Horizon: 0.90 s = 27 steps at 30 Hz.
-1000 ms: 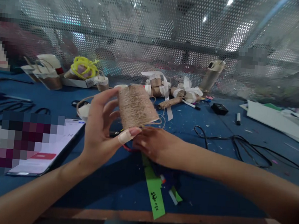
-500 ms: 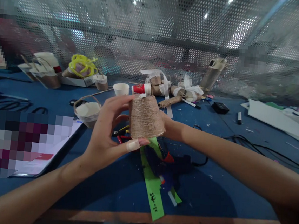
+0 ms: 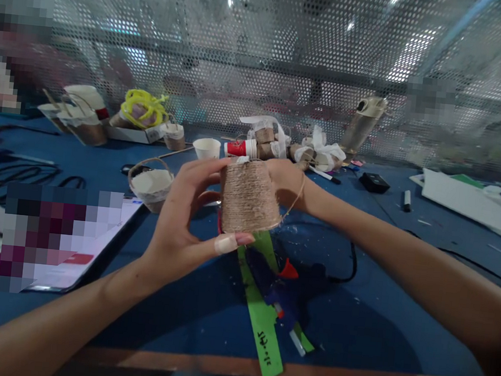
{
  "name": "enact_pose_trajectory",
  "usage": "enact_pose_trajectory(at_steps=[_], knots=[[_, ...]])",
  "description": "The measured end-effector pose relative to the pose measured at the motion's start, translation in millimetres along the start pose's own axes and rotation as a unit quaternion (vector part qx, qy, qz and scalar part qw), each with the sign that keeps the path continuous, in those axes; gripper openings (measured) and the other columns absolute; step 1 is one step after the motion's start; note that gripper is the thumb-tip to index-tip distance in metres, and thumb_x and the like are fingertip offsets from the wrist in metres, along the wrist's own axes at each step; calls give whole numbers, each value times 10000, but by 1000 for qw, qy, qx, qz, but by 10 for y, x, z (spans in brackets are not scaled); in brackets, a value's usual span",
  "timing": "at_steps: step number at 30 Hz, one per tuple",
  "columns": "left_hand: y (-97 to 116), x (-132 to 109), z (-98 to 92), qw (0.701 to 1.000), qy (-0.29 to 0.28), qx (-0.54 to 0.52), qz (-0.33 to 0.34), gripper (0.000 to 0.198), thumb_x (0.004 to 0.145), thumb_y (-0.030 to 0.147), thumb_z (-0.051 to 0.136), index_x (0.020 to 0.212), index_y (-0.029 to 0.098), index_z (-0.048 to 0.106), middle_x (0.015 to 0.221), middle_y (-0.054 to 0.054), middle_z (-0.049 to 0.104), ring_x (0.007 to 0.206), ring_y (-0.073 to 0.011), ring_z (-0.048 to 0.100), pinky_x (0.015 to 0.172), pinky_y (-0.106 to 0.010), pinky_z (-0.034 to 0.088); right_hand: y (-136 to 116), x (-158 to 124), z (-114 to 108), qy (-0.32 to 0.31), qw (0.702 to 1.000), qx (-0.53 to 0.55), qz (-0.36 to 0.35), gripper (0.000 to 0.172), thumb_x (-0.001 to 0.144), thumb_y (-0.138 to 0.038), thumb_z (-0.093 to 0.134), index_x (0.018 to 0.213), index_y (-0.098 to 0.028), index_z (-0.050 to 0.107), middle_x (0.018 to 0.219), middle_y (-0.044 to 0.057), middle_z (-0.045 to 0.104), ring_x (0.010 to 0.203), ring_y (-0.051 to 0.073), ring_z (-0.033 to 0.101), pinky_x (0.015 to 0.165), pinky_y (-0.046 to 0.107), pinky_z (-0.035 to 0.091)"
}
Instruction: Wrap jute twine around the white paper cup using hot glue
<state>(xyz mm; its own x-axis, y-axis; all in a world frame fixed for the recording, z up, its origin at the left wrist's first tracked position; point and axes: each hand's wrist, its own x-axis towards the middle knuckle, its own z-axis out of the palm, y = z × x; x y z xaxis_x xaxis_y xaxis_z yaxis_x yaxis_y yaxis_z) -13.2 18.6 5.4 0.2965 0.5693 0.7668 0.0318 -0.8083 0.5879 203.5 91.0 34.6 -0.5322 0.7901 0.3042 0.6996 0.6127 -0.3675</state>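
A twine-wrapped cup point(image 3: 246, 196) is held upside down above a blue tabletop point(image 3: 375, 318), gripped by the left hand point(image 3: 184, 229) with the thumb under its wide rim and the fingers curled around its left side. The right hand point(image 3: 289, 183) sits just behind the cup's right side, fingers closed on a loose strand of twine point(image 3: 294, 201) that runs down to the wrapping. Directly below the cup lie a green paper strip point(image 3: 263, 331) and a glue gun point(image 3: 284, 274). A small handled basket cup point(image 3: 150, 183) stands to the left, near a white paper cup point(image 3: 206, 148).
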Motion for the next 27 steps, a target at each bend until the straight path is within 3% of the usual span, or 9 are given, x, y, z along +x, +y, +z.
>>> enact_pose_trajectory(at_steps=[2, 5, 10, 15, 17, 20, 23, 27], knots=[[3, 0, 4, 1000, 4, 0, -6, 909, 628, 274, 938, 1427, 293, 505, 1432, -77, 472, 1256, -223, 572, 957, -255, 570, 13, -35, -138, 24, 999, -20, 13, 70, 856, -151, 703, 916, -120, 722, 878, 62, 722, 865, 221, 675, 842, 404, 548], [6, -5, 4, 1000, 7, 3, -17, 913, 623, 278, 941, 1425, 304, 507, 1434, -76, 483, 1243, -222, 580, 951, -255, 566, 58, -119, -335, 54, 998, -26, 26, 156, 786, -69, 674, 914, -121, 745, 874, 74, 736, 822, 215, 676, 815, 378, 540], [0, -13, -2, 999, 6, 1, -32, 887, 637, 303, 930, 1418, 327, 511, 1432, -71, 495, 1283, -250, 557, 964, -286, 562, 151, -379, -722, 94, 994, 28, 48, 225, 904, -209, 592, 1067, -192, 746, 856, 38, 767, 727, 185, 729, 737, 347, 609], [-20, -20, -2, 999, 2, -12, -31, 892, 645, 284, 924, 1429, 330, 500, 1443, -69, 485, 1261, -238, 569, 959, -287, 567, 126, -626, -962, 157, 985, 29, 63, 191, 863, -262, 667, 1023, -227, 767, 1067, 85, 737, 805, 226, 729, 865, 441, 597], [-23, -22, -3, 999, 1, -20, -28, 895, 645, 283, 925, 1431, 324, 499, 1440, -69, 484, 1263, -237, 567, 962, -285, 566, 79, -698, -929, 139, 983, 94, 77, 215, 842, -268, 689, 1041, -218, 753, 1043, 83, 727, 785, 220, 726, 851, 441, 604], [-23, -16, -9, 1000, 0, -22, -11, 902, 644, 309, 930, 1434, 322, 494, 1435, -65, 476, 1258, -231, 565, 961, -282, 568, 26, -756, -760, 94, 973, 186, 99, 331, 764, -271, 752, 1083, -188, 724, 924, 60, 708, 715, 201, 711, 713, 393, 627], [-26, 0, -18, 1000, 9, -12, 13, 920, 646, 330, 929, 1446, 301, 475, 1436, -86, 453, 1248, -242, 560, 989, -333, 564, 29, -742, -552, 71, 944, 279, 159, 286, 684, -220, 821, 958, -218, 740, 803, 3, 669, 652, 149, 638, 615, 312, 581], [-40, 14, -24, 998, 14, 25, 54, 967, 611, 291, 944, 1453, 274, 471, 1411, -104, 460, 1289, -273, 517, 1079, -410, 513, 46, -674, -331, 45, 921, 334, 195, 201, 705, -311, 846, 751, -206, 682, 585, -47, 591, 505, 107, 529, 477, 252, 454]])
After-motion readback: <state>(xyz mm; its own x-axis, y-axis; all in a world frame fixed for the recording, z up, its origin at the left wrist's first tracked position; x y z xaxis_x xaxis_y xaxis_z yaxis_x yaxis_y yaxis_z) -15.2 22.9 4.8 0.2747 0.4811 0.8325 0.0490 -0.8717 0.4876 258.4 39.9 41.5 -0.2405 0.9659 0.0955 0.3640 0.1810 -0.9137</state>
